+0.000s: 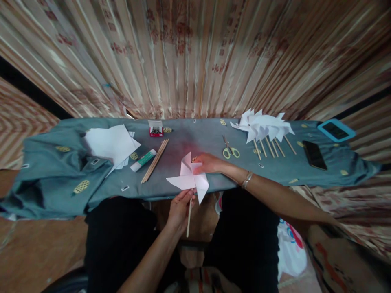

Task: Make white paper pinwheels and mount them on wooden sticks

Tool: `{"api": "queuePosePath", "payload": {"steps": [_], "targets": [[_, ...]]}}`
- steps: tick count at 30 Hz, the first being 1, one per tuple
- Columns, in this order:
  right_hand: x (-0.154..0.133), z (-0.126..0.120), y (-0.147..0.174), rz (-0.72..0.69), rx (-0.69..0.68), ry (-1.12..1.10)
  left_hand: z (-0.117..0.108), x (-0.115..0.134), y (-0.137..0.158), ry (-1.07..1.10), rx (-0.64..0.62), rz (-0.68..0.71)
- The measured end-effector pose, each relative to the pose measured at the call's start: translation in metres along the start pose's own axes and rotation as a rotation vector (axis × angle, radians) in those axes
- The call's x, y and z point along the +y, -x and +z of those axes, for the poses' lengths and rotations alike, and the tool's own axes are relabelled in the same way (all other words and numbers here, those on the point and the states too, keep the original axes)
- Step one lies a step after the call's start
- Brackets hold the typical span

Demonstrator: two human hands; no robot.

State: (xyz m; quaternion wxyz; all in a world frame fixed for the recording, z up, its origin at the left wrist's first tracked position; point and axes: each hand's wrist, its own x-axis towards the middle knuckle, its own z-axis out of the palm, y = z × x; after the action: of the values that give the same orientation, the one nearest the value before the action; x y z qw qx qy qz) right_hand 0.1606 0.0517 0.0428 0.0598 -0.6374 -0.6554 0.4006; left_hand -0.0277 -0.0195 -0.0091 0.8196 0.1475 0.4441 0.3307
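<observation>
A white paper pinwheel (183, 182) on a thin wooden stick (189, 219) is held over the table's front edge, its blades spread. My left hand (180, 207) is closed around the top of the stick, just under the blades. From the right, my right hand (207, 163) grips the paper near the pinwheel's centre; its fingertips are partly hidden. Left of the pinwheel lies a bundle of several wooden sticks (155, 161), beside a green and white glue stick (143, 160). Scissors (230, 152) with yellow-green handles rest to the right.
Finished-looking pinwheels (265, 124) lie overlapped at the back right, near a dark phone (314, 155) and a blue-framed device (336, 130). White paper sheets (113, 142) are at left. A small red box (156, 129) of dark bits stands at the back of the cloth-covered table (195, 136).
</observation>
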Motion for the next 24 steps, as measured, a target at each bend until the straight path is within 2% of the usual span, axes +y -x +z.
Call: {"api": "queuePosePath", "payload": {"steps": [8, 15, 19, 24], "targets": [[-0.006, -0.005, -0.009, -0.064, -0.042, 0.186, 0.006, 0.006, 0.004, 0.052, 0.009, -0.056], [-0.003, -0.007, -0.01, -0.091, -0.059, 0.221, 0.01, 0.008, 0.014, 0.076, 0.045, -0.126], [-0.001, -0.006, -0.008, -0.105, -0.052, 0.222, 0.002, 0.007, 0.022, 0.06, 0.055, -0.122], [0.0, -0.001, -0.004, -0.104, -0.012, 0.238, -0.013, 0.004, 0.021, -0.062, 0.046, -0.064]]}}
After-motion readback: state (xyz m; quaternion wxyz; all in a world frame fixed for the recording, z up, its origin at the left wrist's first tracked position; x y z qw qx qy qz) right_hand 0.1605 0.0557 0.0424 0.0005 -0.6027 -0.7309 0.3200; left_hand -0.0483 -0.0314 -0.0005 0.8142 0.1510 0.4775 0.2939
